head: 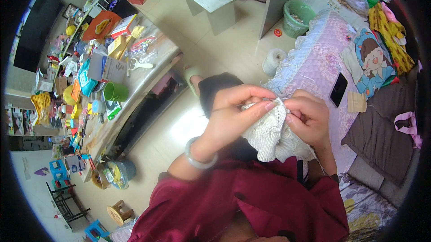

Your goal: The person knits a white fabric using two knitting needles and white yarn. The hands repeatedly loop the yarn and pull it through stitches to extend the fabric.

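Observation:
A piece of white knitting (266, 141) hangs over my lap, with a row of small holes near its upper edge. My left hand (235, 110) pinches its top edge between thumb and fingers. On the other side, my right hand (308, 114) grips the edge close to the left fingertips. A thin needle seems to run between the two hands, mostly hidden by the fingers. Loose yarn (318, 161) trails down past my right wrist. Beyond my hands, a cone of pale yarn (274, 62) stands on the floor by the quilted cover (320, 53).
A black phone (338, 89) and a folded brown paper piece (357, 102) lie on the seat at right. Behind stands a green waste basket (298, 18). To the left, a marble-topped cabinet (148, 70) carries a green cup (115, 91), a peeler (140, 65) and much clutter.

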`<state>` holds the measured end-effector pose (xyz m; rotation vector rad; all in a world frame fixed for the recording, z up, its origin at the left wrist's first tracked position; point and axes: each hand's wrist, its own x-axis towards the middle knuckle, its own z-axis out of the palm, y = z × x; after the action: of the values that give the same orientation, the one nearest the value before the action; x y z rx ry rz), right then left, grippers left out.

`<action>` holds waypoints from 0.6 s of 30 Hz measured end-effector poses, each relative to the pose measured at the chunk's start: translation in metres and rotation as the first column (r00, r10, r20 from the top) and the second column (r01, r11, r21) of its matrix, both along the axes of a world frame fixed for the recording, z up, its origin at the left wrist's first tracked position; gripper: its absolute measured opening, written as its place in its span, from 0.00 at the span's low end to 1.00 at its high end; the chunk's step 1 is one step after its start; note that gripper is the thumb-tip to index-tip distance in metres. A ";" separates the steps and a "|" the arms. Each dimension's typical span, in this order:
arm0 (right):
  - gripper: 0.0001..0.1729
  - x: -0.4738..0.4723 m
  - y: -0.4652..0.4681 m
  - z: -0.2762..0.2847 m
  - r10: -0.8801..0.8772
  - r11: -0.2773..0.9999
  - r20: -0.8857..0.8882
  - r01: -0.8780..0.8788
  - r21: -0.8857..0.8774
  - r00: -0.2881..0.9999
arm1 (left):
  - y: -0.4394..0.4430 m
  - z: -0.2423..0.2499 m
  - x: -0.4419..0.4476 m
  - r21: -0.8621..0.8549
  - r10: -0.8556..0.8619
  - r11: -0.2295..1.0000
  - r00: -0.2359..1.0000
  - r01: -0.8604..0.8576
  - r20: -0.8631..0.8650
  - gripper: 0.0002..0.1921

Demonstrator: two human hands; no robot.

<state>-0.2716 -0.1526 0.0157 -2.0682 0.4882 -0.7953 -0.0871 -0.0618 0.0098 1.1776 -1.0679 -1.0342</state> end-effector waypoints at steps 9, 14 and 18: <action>0.07 0.002 -0.003 0.008 0.139 0.990 -0.084 -0.139 0.000 0.987 | -0.008 0.007 0.014 0.020 -0.194 0.981 0.974 0.193 0.115 0.02; 0.05 -0.001 -0.008 0.001 0.232 0.959 -0.126 -0.205 0.197 0.965 | -0.012 0.001 0.019 0.039 -0.270 0.962 0.962 0.269 0.034 0.03; 0.06 -0.005 -0.017 -0.006 0.366 0.897 -0.083 -0.328 0.298 0.927 | -0.012 -0.007 0.023 0.051 -0.191 0.980 0.982 0.191 -0.006 0.03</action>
<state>-0.2769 -0.1701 0.0095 -1.8769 0.2711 -0.3502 -0.0644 -0.0735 0.0028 1.1309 -1.1768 -1.2176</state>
